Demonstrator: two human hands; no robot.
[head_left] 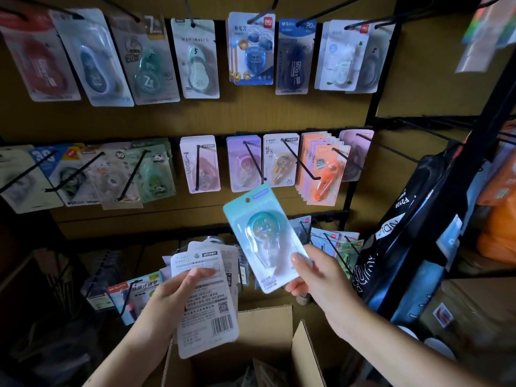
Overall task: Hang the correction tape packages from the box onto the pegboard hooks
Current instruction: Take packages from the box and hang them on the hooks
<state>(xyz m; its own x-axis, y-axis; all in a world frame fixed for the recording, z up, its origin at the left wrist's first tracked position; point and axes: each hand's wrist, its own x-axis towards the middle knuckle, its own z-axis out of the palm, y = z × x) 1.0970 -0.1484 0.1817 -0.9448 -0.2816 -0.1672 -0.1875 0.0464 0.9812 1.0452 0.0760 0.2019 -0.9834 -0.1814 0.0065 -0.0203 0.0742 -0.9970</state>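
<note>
Right hand [315,272]: pinching lower edge of teal correction tape package [262,238], raised just below pegboard's [251,113] middle row, hang hole uppermost. Left hand [178,291]: gripping stack of packages [206,297], backs outward, barcode and "T-9265" legible, above open cardboard box [268,325]. Hung packages: "T-9267" card [279,160], "MOSY" card [294,57], "deli" card [251,48].

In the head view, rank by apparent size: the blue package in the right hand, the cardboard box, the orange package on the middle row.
Largest to smallest:
1. cardboard box, partly cut off by the frame
2. blue package
3. orange package
The blue package is nearer the camera, so its true size against the orange one is unsure.
</note>
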